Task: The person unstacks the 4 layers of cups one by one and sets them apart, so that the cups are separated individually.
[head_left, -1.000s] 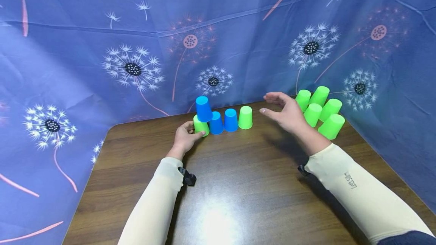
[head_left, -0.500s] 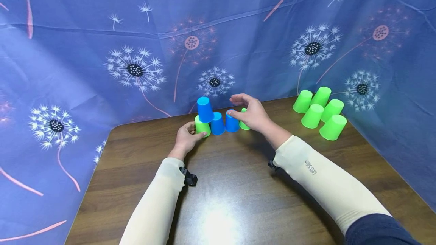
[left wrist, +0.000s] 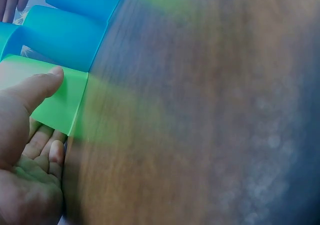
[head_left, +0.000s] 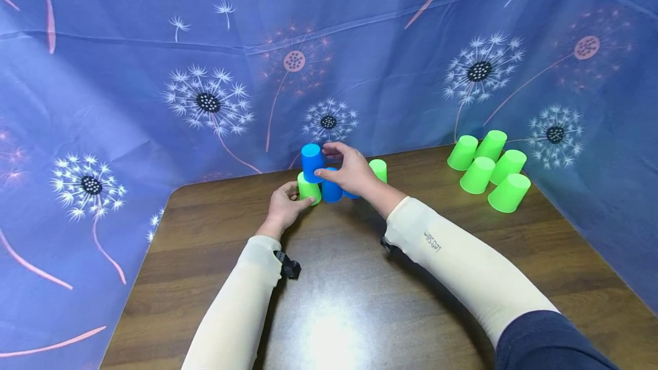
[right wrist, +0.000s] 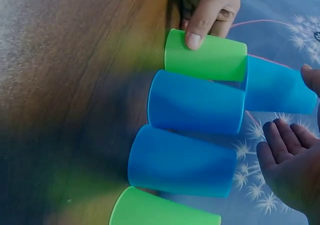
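My left hand [head_left: 284, 209] holds the green cup [head_left: 307, 189] at the left end of a row of upturned cups, thumb on its near side. On top, bridging that cup and the blue cup [head_left: 331, 192] beside it, stands another blue cup [head_left: 311, 161]. My right hand [head_left: 353, 173] is raised just right of this upper cup, thumb and fingers spread around its side. In the right wrist view the fingers are apart from it. Another blue cup [right wrist: 182, 161] in the row is mostly behind the right hand in the head view; a green cup [head_left: 378, 169] ends the row.
Several upturned green cups [head_left: 477, 176] stand grouped at the right back of the wooden table [head_left: 231, 301]. A blue dandelion-print cloth [head_left: 380, 73] hangs right behind the table's back edge. Each wrist carries a small black camera [head_left: 290, 267].
My right hand has moved left from near the green cup group, across the row, to the upper blue cup. The left hand has kept its hold on the green cup.
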The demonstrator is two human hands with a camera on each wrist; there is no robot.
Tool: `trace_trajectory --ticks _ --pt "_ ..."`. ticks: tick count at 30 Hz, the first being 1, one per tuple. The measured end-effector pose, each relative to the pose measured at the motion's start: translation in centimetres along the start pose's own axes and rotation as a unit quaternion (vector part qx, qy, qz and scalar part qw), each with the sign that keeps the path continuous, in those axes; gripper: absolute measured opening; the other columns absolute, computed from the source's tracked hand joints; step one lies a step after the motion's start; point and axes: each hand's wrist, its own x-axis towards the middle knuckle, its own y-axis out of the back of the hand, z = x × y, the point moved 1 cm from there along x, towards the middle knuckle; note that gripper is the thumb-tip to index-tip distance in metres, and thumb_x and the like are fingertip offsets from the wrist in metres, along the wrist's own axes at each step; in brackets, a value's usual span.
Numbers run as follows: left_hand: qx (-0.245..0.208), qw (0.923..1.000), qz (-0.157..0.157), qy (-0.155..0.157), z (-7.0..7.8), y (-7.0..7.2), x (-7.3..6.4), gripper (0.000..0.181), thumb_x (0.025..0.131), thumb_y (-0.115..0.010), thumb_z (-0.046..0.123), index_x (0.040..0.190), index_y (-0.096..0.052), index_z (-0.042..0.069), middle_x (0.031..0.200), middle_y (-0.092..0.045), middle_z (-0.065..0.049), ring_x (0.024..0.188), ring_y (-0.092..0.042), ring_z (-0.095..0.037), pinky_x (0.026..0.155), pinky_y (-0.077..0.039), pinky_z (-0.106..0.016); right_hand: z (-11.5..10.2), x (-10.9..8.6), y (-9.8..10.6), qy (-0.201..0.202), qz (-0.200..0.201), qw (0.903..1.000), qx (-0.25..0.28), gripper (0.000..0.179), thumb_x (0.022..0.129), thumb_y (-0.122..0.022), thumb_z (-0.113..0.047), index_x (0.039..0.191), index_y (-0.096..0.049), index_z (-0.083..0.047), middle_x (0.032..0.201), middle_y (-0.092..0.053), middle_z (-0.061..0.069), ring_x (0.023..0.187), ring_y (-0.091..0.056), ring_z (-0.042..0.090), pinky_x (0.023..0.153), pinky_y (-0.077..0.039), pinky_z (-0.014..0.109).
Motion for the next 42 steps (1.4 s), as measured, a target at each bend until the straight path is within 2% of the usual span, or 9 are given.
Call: trace_trajectory --ticks 6,13,23,31,42 --pt "0.007 1.0 -0.003 0.0 0.0 0.0 0.3 0.054 0.088 -0.088 0.017 0.135 -0.065 0.003 0.125 -0.07 -0.013 0.118 -0.063 -0.026 0.106 -0.049 -0.039 -0.3 1.0 -0.9 -0.016 0.001 0.9989 -0.044 0.079 0.091 -0.084 -0.043 0.155 -0.048 -0.014 0.147 -0.059 0.007 0.135 -0.057 0.026 0.107 -0.05 0.047" --pt "0.007 1.0 -0.006 -0.002 -0.3 0.1 0.3 0.055 0.087 -0.088 0.017 0.136 -0.065 0.003 0.125 -0.071 -0.013 0.118 -0.063 -0.027 0.106 -0.049 -0.041 -0.7 1.2 -1.5 -0.033 -0.012 0.9982 -0.048 0.085 0.09 -0.083 -0.044 0.158 -0.045 -0.011 0.149 -0.057 0.011 0.134 -0.057 0.029 0.107 -0.05 0.049" --pt "0.007 1.0 -0.006 -0.004 -0.4 0.1 0.5 0.055 0.087 -0.088 0.018 0.135 -0.065 0.003 0.125 -0.071 -0.012 0.118 -0.063 -0.026 0.105 -0.05 -0.04 -0.8 1.5 -2.0 -0.04 0.005 0.9971 -0.065 0.077 0.092 -0.081 -0.047 0.154 -0.049 -0.015 0.142 -0.062 0.009 0.131 -0.059 0.027 0.104 -0.051 0.05" --pt "0.009 0.9999 -0.006 0.0 -0.4 0.0 0.5 0.058 0.087 -0.089 0.019 0.137 -0.064 0.003 0.126 -0.071 -0.013 0.119 -0.064 -0.027 0.106 -0.05 -0.041 -0.5 1.7 -1.8 -0.028 0.025 0.998 -0.051 0.067 0.095 -0.079 -0.043 0.149 -0.055 -0.013 0.136 -0.065 0.01 0.124 -0.062 0.027 0.101 -0.052 0.049" --pt "0.007 0.9999 -0.005 0.007 -0.2 0.1 0.2 0.056 0.087 -0.089 0.018 0.136 -0.065 0.003 0.126 -0.071 -0.013 0.118 -0.064 -0.027 0.105 -0.05 -0.042 -0.3 1.0 -0.3 -0.037 0.03 0.9986 -0.022 0.068 0.094 -0.08 -0.043 0.15 -0.054 -0.014 0.136 -0.065 0.009 0.123 -0.063 0.026 0.099 -0.054 0.048"
